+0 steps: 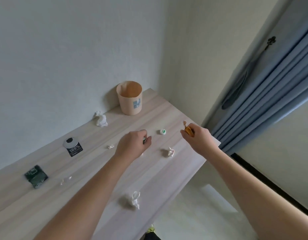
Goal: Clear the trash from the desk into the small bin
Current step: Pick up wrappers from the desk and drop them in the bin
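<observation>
A small peach bin [130, 101] stands at the far end of the pale wooden desk [91, 161], against the wall. My left hand [132, 144] hovers over the desk's middle, pinching a small green item [144, 140]. My right hand [199, 136] is near the desk's right edge, closed on an orange wrapper [187, 129]. A green-and-white cap [163, 132] lies between the two hands. Crumpled tissues lie near the bin [101, 119], under my right hand [169, 152] and at the near edge [131, 200]. Tiny paper scraps [110, 146] sit left of my left hand.
A black-and-white "100%" packet [72, 147] and a dark green packet [35, 176] lie on the desk's left part, with small clear scraps [65, 180] beside them. Blue curtains [264, 94] hang at the right. The desk's right edge drops to the floor.
</observation>
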### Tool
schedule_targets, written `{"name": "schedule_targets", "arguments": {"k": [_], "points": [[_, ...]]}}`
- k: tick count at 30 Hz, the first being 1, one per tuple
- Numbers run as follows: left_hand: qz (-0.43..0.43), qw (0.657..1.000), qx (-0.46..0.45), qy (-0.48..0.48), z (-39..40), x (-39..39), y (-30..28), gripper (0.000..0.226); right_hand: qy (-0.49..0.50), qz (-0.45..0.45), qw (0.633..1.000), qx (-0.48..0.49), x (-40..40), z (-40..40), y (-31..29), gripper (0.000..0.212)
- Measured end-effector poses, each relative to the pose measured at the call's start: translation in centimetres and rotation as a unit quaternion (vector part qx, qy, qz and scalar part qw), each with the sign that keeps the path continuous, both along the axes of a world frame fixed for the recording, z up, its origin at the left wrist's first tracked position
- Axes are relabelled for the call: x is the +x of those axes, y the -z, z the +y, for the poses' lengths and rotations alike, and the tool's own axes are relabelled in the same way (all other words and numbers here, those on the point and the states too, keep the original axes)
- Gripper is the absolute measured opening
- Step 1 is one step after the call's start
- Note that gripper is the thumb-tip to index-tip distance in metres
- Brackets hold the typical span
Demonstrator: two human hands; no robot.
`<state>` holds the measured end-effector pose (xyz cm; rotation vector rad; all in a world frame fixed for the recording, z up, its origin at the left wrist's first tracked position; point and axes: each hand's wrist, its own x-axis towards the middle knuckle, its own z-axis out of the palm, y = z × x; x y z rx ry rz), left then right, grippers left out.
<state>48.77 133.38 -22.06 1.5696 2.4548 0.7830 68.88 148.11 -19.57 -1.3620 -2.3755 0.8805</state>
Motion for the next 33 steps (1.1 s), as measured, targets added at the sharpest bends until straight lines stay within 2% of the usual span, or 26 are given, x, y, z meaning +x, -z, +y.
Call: {"name": "schedule_targets", "arguments": {"k": [6, 13, 18, 24, 33], "points": [[0.027, 0.998, 0.037, -0.047, 2.2, -2.2, -0.5, 0.026, -0.101, -0.048, 0.993, 0.048, -4.9, 3.7, 0.2, 0.03], [0.009, 0.995, 0.031, -0.093, 4.5, -3.9, 0.1, 0.02, -0.194, -0.045, 0.974, 0.104, -11.2, 9.5, 0.4, 0.026], [0.031, 0.987, -0.011, -0.155, 7.5, -5.1, 0.5, 0.015, -0.273, -0.058, 0.954, 0.106, -15.9, 13.8, 2.1, 0.024], [0.032, 0.975, -0.07, -0.207, 11.8, -6.6, 0.1, 0.02, -0.381, -0.047, 0.911, 0.15, -23.3, 18.6, 2.9, 0.026], [0.068, 0.952, -0.138, -0.264, 13.3, -8.6, -1.1, 0.02, -0.471, -0.069, 0.87, 0.126, -35.5, 20.1, 4.2, 0.04]]}}
